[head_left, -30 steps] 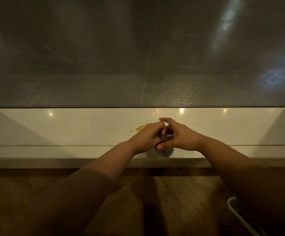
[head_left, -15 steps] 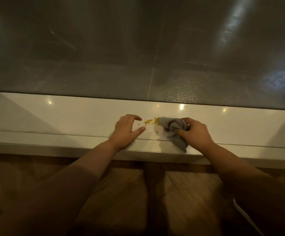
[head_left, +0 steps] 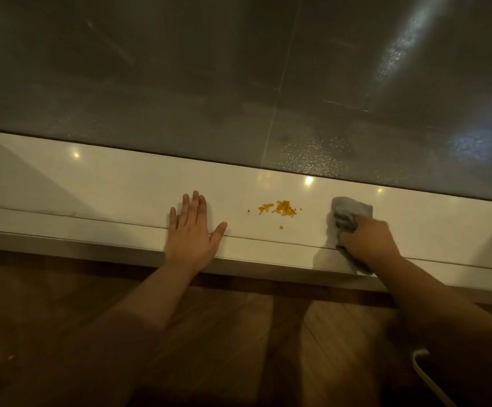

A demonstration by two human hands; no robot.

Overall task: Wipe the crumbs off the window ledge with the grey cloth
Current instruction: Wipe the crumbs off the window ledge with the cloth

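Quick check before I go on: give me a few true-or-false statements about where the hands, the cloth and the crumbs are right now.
1. The right hand grips the grey cloth. True.
2. The grey cloth covers the crumbs. False: the crumbs lie bare, between the two hands.
3. The left hand lies flat on the window ledge, fingers straight. True.
4. The left hand holds a second cloth. False: it holds nothing.

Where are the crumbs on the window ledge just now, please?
In the head view, the crumbs lie right of centre on the window ledge, between the flat left hand and the grey cloth held by the right hand.
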